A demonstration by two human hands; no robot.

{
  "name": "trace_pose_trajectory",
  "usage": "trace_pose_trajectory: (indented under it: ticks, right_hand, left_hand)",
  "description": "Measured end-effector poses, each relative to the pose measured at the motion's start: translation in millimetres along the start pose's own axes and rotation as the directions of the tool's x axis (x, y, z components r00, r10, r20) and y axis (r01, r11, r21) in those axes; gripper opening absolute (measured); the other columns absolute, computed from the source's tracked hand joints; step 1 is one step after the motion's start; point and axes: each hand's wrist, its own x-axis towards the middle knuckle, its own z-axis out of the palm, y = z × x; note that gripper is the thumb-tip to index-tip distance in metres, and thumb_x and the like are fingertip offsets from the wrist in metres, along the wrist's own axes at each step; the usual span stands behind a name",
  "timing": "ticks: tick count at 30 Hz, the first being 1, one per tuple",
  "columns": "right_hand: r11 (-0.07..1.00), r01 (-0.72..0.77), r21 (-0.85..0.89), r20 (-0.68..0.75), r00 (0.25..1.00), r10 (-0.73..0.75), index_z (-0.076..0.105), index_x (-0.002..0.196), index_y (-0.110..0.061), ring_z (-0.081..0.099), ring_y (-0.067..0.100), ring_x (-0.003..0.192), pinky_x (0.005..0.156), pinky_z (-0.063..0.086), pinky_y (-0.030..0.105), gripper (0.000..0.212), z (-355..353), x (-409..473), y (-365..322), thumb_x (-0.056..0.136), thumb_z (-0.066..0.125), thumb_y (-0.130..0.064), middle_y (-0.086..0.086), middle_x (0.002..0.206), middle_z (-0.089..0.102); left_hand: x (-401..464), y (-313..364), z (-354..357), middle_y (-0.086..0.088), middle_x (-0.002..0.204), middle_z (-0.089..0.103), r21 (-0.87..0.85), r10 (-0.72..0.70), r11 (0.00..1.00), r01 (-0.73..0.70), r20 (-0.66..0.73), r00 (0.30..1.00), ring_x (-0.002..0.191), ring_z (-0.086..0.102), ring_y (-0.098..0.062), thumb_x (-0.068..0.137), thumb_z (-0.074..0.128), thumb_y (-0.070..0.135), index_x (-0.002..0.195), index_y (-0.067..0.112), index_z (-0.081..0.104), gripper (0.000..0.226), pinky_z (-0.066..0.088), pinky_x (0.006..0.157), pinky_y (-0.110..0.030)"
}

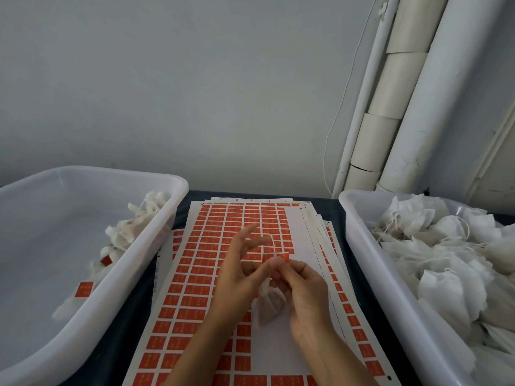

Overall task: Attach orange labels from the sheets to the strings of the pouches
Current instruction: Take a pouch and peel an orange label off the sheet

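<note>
A: Bins first. Left tub (92,310), translucent white plastic, mostly bare floor. A small heap of pouches (133,227) lies against its right wall, toward the far end. Two of them show orange tags, one near the wall (106,260), one lying flat on the tub floor (84,288).

B: And the right one?

A: Right tub (370,274), same make, piled high with white pouches (451,263), loose strings tangled across the top. No orange visible in there.

B: Between them?

A: A fanned stack of label sheets (195,274) on a dark table (131,316). The top sheet is a grid of orange labels, with a bare white strip down its right side and lower middle where the backing shows.

B: Hands?

A: Both over the top sheet, meeting near its middle. Left hand (237,285): thumb and forefinger pinched together at the meeting point, the other three fingers spread and lifted, tips apart. Right hand (303,293): fingers curled in, thumb and forefinger pressed against the left hand's pinch.

B: Holding what?

A: One pouch (269,305) hangs below the two hands, brownish fill, neck gathered up toward the fingertips. Its string is too thin to trace. A bit of orange label (284,257) shows just above the pinch, against the sheet; cannot tell whether it is in the fingers or lying on the sheet behind.
</note>
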Motion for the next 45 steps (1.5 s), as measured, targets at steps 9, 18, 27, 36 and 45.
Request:
trace_pose_trajectory:
  ticks: [9, 18, 27, 36, 45]
  right_hand:
    - [0.994, 0.1, -0.035, -0.022, 0.995, -0.1, 0.071, 0.085, -0.013, 0.07, 0.016, 0.077, 0.065, 0.056, 0.022, 0.007, 0, 3, 5, 0.079, 0.071, -0.016, -0.001, 0.077, 0.073]
    - [0.979, 0.146, -0.139, 0.016, 0.989, -0.145, 0.07, 0.079, -0.023, 0.069, 0.006, 0.072, 0.053, 0.05, 0.012, 0.007, 0, 5, 9, 0.084, 0.067, -0.019, -0.013, 0.071, 0.071]
    - [0.849, 0.311, -0.426, 0.094, 0.949, -0.301, 0.041, 0.114, -0.031, 0.058, 0.001, 0.083, 0.06, 0.047, 0.008, 0.031, -2, 12, 6, 0.088, 0.057, -0.034, -0.021, 0.093, 0.054]
    - [0.747, 0.463, -0.477, 0.32, 0.883, -0.343, 0.061, 0.084, -0.029, 0.056, -0.007, 0.097, 0.08, 0.042, 0.009, 0.011, -13, 20, -12, 0.083, 0.068, -0.02, -0.022, 0.096, 0.06]
    - [0.757, 0.481, -0.442, 0.33, 0.872, -0.362, 0.066, 0.085, -0.023, 0.061, 0.006, 0.091, 0.082, 0.052, 0.021, 0.012, -28, 25, -32, 0.076, 0.074, -0.019, -0.014, 0.092, 0.064]
  left_hand:
    - [1, -9, 3, -0.002, 0.08, 0.069, -0.053, -0.096, 0.994, 0.096, 0.003, 0.995, 0.078, 0.068, -0.021, 0.087, 0.062, 0.013, 0.092, 0.011, 0.067, 0.007, 0.055, 0.067, -0.022]
    - [3, -8, 2, 0.003, 0.076, 0.07, 0.019, -0.139, 0.99, 0.139, -0.035, 0.99, 0.072, 0.067, -0.01, 0.088, 0.062, 0.013, 0.085, 0.013, 0.069, 0.008, 0.052, 0.064, -0.016]
    - [3, -5, 6, -0.001, 0.07, 0.067, 0.111, -0.147, 0.983, 0.148, -0.013, 0.989, 0.056, 0.06, -0.008, 0.087, 0.062, 0.02, 0.083, 0.013, 0.068, 0.01, 0.048, 0.054, -0.013]
    - [2, -2, 5, 0.0, 0.085, 0.069, 0.194, -0.12, 0.975, 0.105, 0.063, 0.991, 0.076, 0.069, -0.014, 0.08, 0.071, 0.011, 0.11, 0.019, 0.059, 0.033, 0.056, 0.067, -0.017]
    - [0, 3, 5, -0.006, 0.097, 0.066, 0.115, -0.197, 0.976, 0.185, 0.103, 0.975, 0.088, 0.068, -0.013, 0.083, 0.065, -0.001, 0.142, 0.024, 0.029, 0.073, 0.055, 0.074, -0.019]
